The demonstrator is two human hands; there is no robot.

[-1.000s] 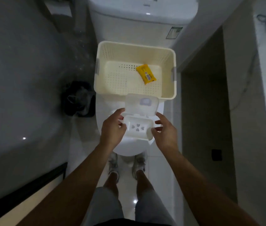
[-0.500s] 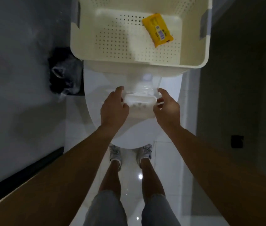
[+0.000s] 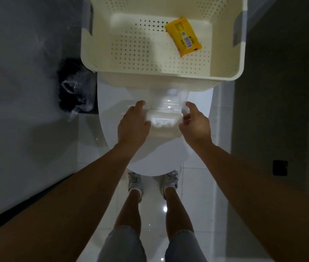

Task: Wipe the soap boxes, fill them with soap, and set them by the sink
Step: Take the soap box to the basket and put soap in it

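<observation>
Both hands' grip unchanged on soap box (image 3: 164, 123), apparently lowered, basket (image 3: 161, 76) nearer

You can read no words here. The yellow soap packet (image 3: 183, 37) in the basket (image 3: 225, 76) carries a white barcode label and some dark print, but all of it is too small and blurred for you to make out.

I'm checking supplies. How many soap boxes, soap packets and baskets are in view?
Soap box, lid open, held between left hand and right hand: 1
Yellow soap packet: 1
Basket: 1
Total: 3
</observation>
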